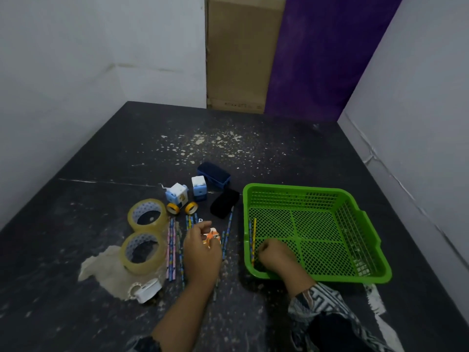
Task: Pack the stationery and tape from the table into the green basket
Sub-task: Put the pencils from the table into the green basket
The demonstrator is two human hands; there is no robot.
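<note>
The left hand (203, 247) pinched a half-hidden orange item (212, 236) over loose pencils (172, 250) on the table (101, 224). The right hand (275, 254) sat in the green basket (291, 189) beside two pencils (253, 240), its grip impossible to tell.

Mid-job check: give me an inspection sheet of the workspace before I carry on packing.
Surface: dark speckled tabletop, flecked with pale chips.
Job's things: green plastic mesh basket holds two pencils; outside lie loose patterned pencils, two clear tape rolls, two small yellow tape rolls, two white-blue cube sharpeners, blue block, black block, white dispenser.
Clutter: crumpled pale wrapper by the nearer clear roll.
Grippers: left hand grips small orange item; right hand inside basket at the pencils, grip unclear.
Cables: nothing seen.
Surroundings: white walls, cardboard panel, purple panel.
</note>
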